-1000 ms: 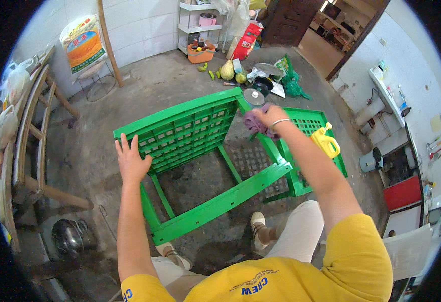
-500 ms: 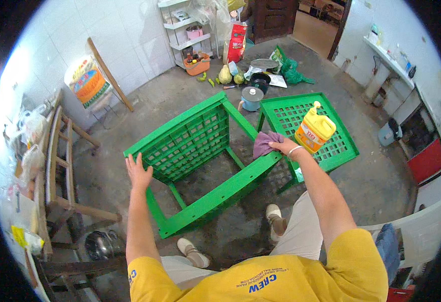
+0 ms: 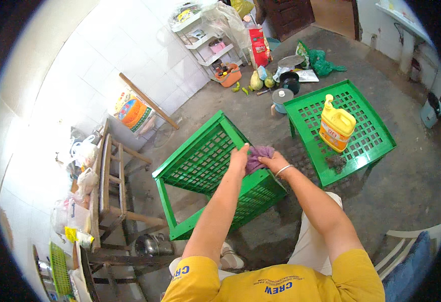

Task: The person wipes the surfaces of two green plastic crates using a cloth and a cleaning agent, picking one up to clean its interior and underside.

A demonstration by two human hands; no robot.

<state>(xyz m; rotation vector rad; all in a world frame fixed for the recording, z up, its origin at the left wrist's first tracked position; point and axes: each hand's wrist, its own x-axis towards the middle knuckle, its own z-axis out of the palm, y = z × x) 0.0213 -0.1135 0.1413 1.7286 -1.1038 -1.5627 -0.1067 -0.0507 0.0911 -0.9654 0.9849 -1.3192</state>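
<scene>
A green plastic rack [image 3: 193, 161] with a lattice panel lies tipped on its side before me. At its right corner, a purple cloth [image 3: 259, 159] is bunched between my two hands. My right hand [image 3: 275, 162] is closed on the cloth's right side. My left hand [image 3: 238, 160] is closed at the cloth's left edge, over the rack's bar, its fingers partly hidden. A second green rack [image 3: 376, 126] stands upright to the right. On its lattice top are a yellow pump jug [image 3: 337, 125] and a dark, scrubber-like clump [image 3: 336, 162].
Beyond the racks, a lidded blue pot [image 3: 281, 98], a black pot [image 3: 289, 81], vegetables [image 3: 256, 80] and an orange basket [image 3: 229, 75] sit on the floor. A wooden bench frame [image 3: 112, 176] stands left. A chair with blue fabric [image 3: 407, 264] is at lower right.
My left hand has left the rack's far left corner and come right to the cloth. The tipped rack has turned, showing its lower lattice panel. The view has shifted.
</scene>
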